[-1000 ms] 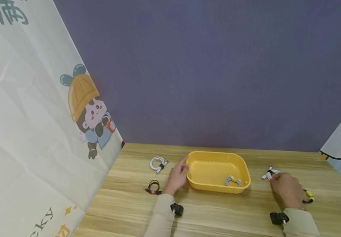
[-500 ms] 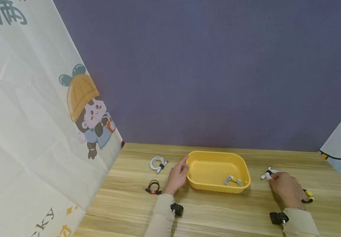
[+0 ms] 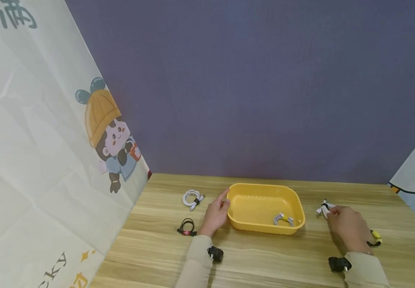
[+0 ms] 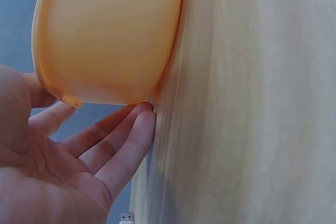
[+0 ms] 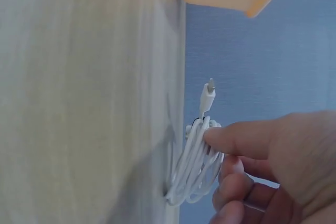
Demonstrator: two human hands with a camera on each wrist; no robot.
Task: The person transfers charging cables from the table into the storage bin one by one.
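Note:
My right hand point(image 3: 349, 228) pinches a coiled white cable point(image 5: 197, 156) between thumb and fingers. A black tie binds the coil, and one white plug sticks out away from the hand. In the right wrist view, the coil's lower end is close to the wooden tabletop; whether it touches cannot be told. My left hand point(image 3: 215, 216) rests its fingers against the left end of a yellow tray point(image 3: 265, 230), with the thumb by the rim. Inside the tray, a grey cable with a yellow tie point(image 3: 283, 219) lies at the front right.
Left of the tray lie a second coiled white cable point(image 3: 192, 199) and a black cable with a red tie point(image 3: 186, 228). A black cable with a yellow tie point(image 3: 375, 237) is partly hidden behind my right hand. A dark panel point(image 3: 265, 100) backs the tabletop point(image 3: 265, 260).
My right hand has shifted slightly left and away from me, and the white cable in it has turned and moved a little. The left hand and tray have stayed put.

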